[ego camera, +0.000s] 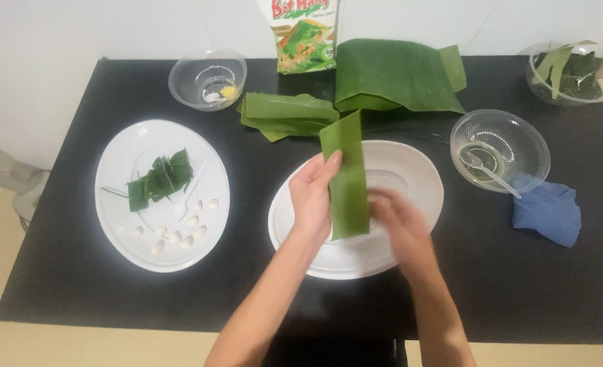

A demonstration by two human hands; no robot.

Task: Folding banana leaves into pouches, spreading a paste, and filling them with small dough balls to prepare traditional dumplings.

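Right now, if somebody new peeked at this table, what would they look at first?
Probably the long green leaf strip in the middle, held over a white oval plate by the left hand and the blurred right hand. Next, the other white plate on the left, with folded leaf parcels and small white pieces.

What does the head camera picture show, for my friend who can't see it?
Two hands, left hand and right hand, hold a green leaf strip over a white plate on a black table.

Right hand (pixel 398 219) motion-blurred; packet (pixel 306 34) cut off by top edge.
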